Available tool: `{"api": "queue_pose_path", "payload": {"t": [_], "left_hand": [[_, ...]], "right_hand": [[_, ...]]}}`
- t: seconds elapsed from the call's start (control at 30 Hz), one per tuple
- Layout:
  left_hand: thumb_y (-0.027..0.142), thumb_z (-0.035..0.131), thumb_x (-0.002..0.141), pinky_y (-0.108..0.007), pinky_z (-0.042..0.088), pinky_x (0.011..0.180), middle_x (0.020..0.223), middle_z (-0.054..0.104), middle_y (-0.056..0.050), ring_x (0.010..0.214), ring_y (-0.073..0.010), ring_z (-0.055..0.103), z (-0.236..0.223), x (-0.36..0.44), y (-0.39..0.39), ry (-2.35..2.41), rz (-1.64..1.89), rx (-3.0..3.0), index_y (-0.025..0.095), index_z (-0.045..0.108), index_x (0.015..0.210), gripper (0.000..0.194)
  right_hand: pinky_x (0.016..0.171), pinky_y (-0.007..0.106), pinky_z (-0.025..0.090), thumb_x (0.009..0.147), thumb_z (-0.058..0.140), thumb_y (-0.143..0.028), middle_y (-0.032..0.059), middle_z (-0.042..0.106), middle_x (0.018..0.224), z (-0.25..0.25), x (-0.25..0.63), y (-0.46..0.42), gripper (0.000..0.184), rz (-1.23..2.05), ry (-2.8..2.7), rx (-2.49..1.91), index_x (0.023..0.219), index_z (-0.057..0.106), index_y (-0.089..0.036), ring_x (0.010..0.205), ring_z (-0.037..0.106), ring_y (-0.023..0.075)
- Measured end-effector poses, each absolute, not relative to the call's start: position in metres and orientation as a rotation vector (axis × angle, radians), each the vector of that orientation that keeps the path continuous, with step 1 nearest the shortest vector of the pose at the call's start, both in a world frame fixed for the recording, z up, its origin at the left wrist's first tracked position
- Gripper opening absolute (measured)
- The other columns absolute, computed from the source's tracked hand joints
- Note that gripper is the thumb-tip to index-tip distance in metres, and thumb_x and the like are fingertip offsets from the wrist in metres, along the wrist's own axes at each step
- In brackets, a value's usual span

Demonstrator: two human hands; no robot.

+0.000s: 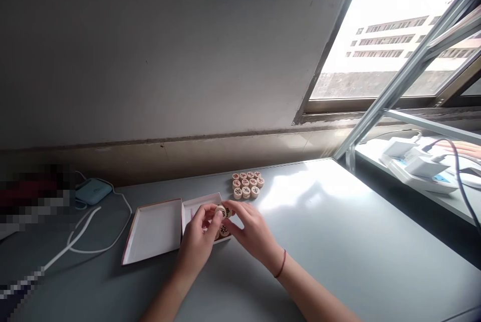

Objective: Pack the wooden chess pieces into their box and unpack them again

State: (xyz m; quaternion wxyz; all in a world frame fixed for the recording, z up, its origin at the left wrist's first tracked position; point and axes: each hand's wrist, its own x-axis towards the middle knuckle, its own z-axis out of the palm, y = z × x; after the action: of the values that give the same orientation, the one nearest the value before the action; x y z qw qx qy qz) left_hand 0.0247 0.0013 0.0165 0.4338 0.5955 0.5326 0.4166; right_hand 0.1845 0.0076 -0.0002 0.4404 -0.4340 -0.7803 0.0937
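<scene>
Xiangqi piece (220, 211), pale and round, is pinched between the thumb and fingers of the left hand (200, 236), just above the right part of an opened box; a second disc (228, 212) with a dark character sits right beside it, at the fingertips of the right hand (252, 234), whose thumb and index finger are curved around that spot, though the overlap is too tight to tell whether they are closed on it or merely touching. Below the hands, a disc with a black character (224, 230) lies face up in the box tray (207, 202), near its front right corner, and the flat white-lined lid (156, 229) is folded open to the left. Just beyond the tray, on the grey desk (323, 242), a cluster of xiangqi discs (246, 183) stands in three close rows, red characters behind, black ones in front. A dark red cord (281, 264) circles the right wrist. Far left lie a light blue device (93, 191) and a white cable (90, 252); at right, white plugs (426, 169) crowd a shelf below the window
</scene>
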Motion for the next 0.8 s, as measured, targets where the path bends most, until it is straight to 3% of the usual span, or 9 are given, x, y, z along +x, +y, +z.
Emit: {"api": "queue_pose_path", "payload": {"t": [0.13, 0.27, 0.37, 0.43, 0.57, 0.67, 0.8], "left_hand": [[0.049, 0.058, 0.08, -0.029, 0.053, 0.078, 0.095, 0.068, -0.006, 0.089, -0.0187, 0.065, 0.01, 0.021, 0.007, 1.342, 1.193, 1.372, 0.019, 0.058, 0.097, 0.034], [0.045, 0.059, 0.078, -0.03, 0.055, 0.079, 0.098, 0.068, -0.007, 0.088, -0.0179, 0.066, 0.006, 0.019, 0.011, 1.337, 1.23, 1.34, 0.019, 0.059, 0.1, 0.034], [0.039, 0.059, 0.078, -0.029, 0.055, 0.08, 0.105, 0.067, -0.007, 0.091, -0.0167, 0.065, 0.004, 0.021, 0.01, 1.343, 1.185, 1.379, 0.02, 0.06, 0.107, 0.035], [0.038, 0.057, 0.081, -0.027, 0.056, 0.079, 0.105, 0.066, -0.007, 0.09, -0.0156, 0.066, 0.003, 0.022, 0.008, 1.361, 1.152, 1.435, 0.02, 0.058, 0.112, 0.036], [0.036, 0.055, 0.085, -0.028, 0.056, 0.074, 0.103, 0.067, -0.005, 0.08, -0.0153, 0.066, 0.007, 0.025, 0.001, 1.448, 1.091, 1.789, 0.023, 0.06, 0.111, 0.029], [0.03, 0.053, 0.087, -0.03, 0.054, 0.076, 0.098, 0.068, -0.005, 0.082, -0.0179, 0.066, 0.007, 0.027, -0.004, 1.439, 1.105, 2.138, 0.024, 0.061, 0.107, 0.023], [0.026, 0.049, 0.091, -0.03, 0.053, 0.077, 0.093, 0.068, -0.005, 0.085, -0.019, 0.066, 0.003, 0.03, -0.006, 1.383, 1.134, 2.368, 0.022, 0.057, 0.109, 0.021]], "right_hand": [[0.075, 0.034, 0.052, 0.089, 0.05, -0.031, 0.0116, 0.062, 0.108, 0.008, 0.217, 0.021, 0.024, 0.144, -1.715, -1.32, 0.109, 0.059, -0.021, 0.085, 0.063, 0.0194], [0.06, 0.03, 0.047, 0.082, 0.051, -0.034, 0.0052, 0.065, 0.091, 0.001, 0.256, 0.033, 0.026, 0.208, -1.566, -1.766, 0.105, 0.058, -0.021, 0.064, 0.058, 0.0163], [0.06, 0.03, 0.044, 0.08, 0.051, -0.034, 0.0025, 0.065, 0.076, -0.009, 0.271, 0.039, 0.015, 0.3, -1.674, -1.901, 0.083, 0.059, -0.022, 0.065, 0.058, 0.0183], [0.066, 0.033, 0.045, 0.08, 0.051, -0.034, 0.0044, 0.066, 0.077, -0.01, 0.27, 0.04, 0.015, 0.281, -1.713, -1.883, 0.077, 0.059, -0.022, 0.07, 0.059, 0.0204], [0.07, 0.033, 0.048, 0.084, 0.051, -0.041, 0.008, 0.066, 0.096, 0.007, 0.241, 0.028, 0.024, 0.475, -1.621, -1.606, 0.092, 0.061, -0.021, 0.079, 0.06, 0.0195], [0.063, 0.027, 0.049, 0.084, 0.054, -0.045, 0.0056, 0.066, 0.092, 0.022, 0.207, 0.01, 0.029, 0.945, -1.67, -1.286, 0.098, 0.059, -0.02, 0.078, 0.062, 0.0162], [0.061, 0.025, 0.051, 0.083, 0.058, -0.041, 0.003, 0.066, 0.082, 0.026, 0.18, -0.004, 0.023, 1.103, -1.616, -1.199, 0.09, 0.061, -0.019, 0.071, 0.062, 0.0137]]}}
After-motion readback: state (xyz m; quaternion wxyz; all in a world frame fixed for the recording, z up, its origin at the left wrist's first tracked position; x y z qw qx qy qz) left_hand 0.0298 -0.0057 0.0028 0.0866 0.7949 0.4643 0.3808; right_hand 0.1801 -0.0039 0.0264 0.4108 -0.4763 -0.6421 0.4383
